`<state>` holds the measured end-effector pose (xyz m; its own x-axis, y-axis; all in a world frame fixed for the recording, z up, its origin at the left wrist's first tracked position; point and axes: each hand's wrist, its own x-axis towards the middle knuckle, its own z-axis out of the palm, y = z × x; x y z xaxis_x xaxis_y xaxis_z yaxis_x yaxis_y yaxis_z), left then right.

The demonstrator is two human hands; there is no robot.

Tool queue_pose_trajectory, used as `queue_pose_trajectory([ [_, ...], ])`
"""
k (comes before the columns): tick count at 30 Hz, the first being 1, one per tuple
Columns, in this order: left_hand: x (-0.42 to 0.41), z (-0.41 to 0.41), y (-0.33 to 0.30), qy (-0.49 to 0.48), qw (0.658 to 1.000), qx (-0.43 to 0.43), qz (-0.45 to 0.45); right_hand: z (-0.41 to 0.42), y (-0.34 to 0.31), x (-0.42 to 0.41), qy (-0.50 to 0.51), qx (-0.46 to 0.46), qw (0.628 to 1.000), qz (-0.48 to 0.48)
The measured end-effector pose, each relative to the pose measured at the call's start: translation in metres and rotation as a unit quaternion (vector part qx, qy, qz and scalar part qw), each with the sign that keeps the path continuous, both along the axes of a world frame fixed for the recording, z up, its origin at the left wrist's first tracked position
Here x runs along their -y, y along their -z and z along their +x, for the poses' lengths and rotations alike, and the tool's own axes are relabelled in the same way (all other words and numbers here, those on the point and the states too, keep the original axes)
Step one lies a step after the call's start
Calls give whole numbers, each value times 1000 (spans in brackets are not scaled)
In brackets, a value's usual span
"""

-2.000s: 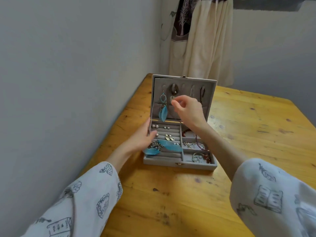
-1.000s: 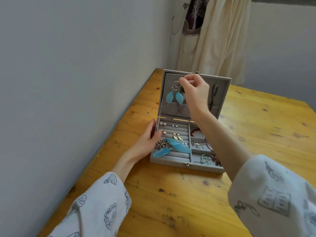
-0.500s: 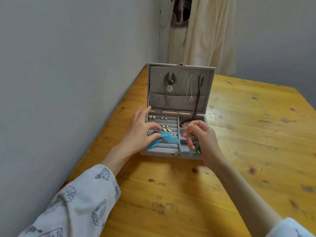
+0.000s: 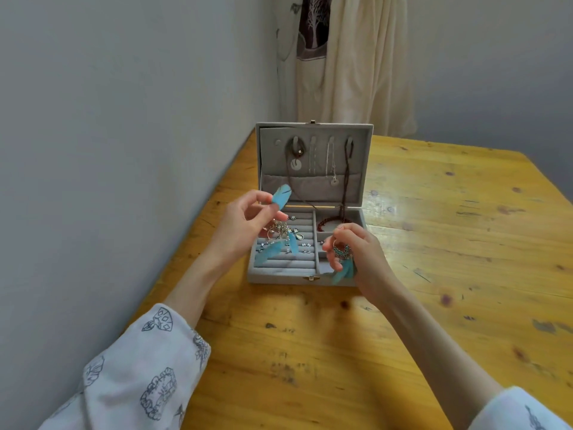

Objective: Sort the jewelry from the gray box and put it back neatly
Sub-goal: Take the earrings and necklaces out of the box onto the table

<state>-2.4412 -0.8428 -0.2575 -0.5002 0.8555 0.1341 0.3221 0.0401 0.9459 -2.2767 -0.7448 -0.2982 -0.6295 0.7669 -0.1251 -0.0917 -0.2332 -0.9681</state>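
Note:
The gray jewelry box [image 4: 283, 274] stands open on the wooden table, its lid [image 4: 313, 128] upright with several necklaces [image 4: 332, 164] hanging inside. My left hand [image 4: 245, 228] pinches a blue feather earring [image 4: 280, 198] by one feather above the ring rows, its silver part and other feathers dangling below. My right hand [image 4: 356, 252] grips a second blue feather earring [image 4: 342, 262] over the box's right front corner. Small earrings [image 4: 305, 245] sit in the ring rows. A red bead bracelet [image 4: 330, 223] lies in a right compartment.
The wooden table [image 4: 434, 274] runs along a gray wall [image 4: 124, 150] on the left. A cream curtain [image 4: 350, 57] hangs behind the box.
My right hand took the feather earring off the lid and brought it down to the box's front right. My left hand lifted the other feather earring out of the ring rows.

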Motion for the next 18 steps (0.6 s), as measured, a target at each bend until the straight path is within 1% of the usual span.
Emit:
queue_pose_trajectory([
  [2, 4, 3, -5, -5, 1000, 19, 24, 0, -2, 2, -22, -1, 1000, 0],
  [5, 10, 9, -10, -8, 998, 39, 45, 0, -7, 12, -83, 6, 997, 3],
  [9, 22, 19, -10, -7, 999, -12, 34, 0, -12, 35, -148, 36, 987, 54],
  [12, 34, 25, -8, 6, 997, -76, 12, -1, -12, 50, -139, 60, 984, 91],
  [14, 41, 29, -8, 13, 993, -117, -5, -1, -11, 57, -128, 77, 984, 95],
  [16, 48, 32, -6, 15, 993, -116, -16, 0, -10, 63, -120, 90, 985, 90],
  [18, 55, 33, -5, 22, 995, -89, -38, 4, -10, 67, -119, 96, 984, 86],
])
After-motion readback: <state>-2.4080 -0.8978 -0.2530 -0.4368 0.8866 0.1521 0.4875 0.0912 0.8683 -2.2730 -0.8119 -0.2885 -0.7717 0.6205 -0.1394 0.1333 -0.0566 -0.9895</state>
